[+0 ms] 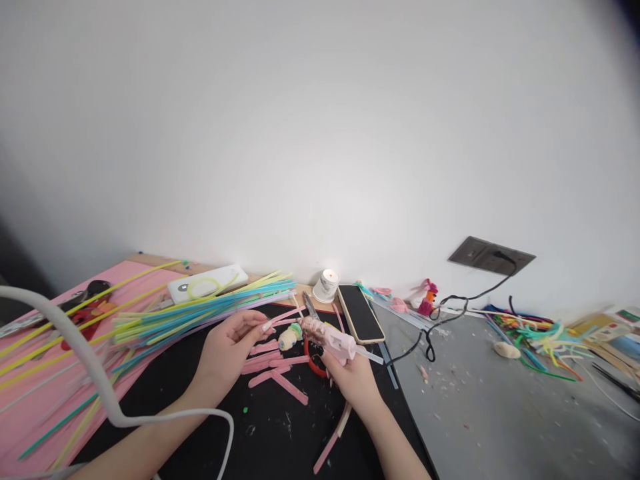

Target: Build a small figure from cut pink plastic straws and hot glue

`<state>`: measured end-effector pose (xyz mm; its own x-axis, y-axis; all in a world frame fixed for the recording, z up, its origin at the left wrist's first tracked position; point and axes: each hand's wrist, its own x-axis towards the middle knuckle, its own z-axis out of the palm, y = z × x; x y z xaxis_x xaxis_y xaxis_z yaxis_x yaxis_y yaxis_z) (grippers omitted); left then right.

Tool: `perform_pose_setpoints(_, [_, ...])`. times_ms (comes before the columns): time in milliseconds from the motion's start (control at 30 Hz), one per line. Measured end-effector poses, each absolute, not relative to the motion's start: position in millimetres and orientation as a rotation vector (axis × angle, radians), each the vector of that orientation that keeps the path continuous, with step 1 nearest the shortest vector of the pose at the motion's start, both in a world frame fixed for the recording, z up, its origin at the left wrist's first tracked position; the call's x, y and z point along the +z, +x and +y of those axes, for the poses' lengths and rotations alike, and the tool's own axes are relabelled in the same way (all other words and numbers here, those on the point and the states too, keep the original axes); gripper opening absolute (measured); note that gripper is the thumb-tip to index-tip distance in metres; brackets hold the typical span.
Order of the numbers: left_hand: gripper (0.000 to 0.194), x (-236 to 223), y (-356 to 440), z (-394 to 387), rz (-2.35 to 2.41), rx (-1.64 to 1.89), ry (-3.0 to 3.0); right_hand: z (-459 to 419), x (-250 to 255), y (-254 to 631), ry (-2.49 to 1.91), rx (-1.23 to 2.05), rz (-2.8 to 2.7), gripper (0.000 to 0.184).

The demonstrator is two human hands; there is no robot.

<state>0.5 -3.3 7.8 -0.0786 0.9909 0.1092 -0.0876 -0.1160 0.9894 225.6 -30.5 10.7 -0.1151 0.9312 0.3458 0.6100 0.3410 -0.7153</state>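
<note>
My left hand [240, 337] is closed in a pinch on a pink pipe cleaner strip [284, 317]. In my right hand [353, 377] is a pale pink hot glue gun [340, 343], its nozzle end pointing left toward the strip. A clear glue stick [370, 354] sticks out of its back. Several short pink pipe cleaner pieces [275, 367] lie on the black mat [280, 440] below my hands. Between the hands stands a small yellow and green figure [289, 337]. Red-handled scissors [310, 307] lie behind the glue gun, partly hidden by it.
Bundled colored pipe cleaners [200, 317] cover the left side, beside a white power strip or box [207, 283]. A phone [361, 313] and a white cup [326, 287] stand by the wall. A black cord [420, 347] runs to the wall socket [493, 255]. More pipe cleaners [545, 337] lie right.
</note>
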Motion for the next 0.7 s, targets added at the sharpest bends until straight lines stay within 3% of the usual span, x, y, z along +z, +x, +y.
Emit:
perform_pose_setpoints(233, [0.019, 7, 1, -2, 1.13, 1.407, 1.201, -32, 20, 224, -1.289, 0.598, -1.796, 0.039])
perform_pose_setpoints(700, [0.021, 7, 0, -2, 1.124, 1.408, 1.217, -33, 25, 227, -1.352, 0.505, -1.782, 0.034])
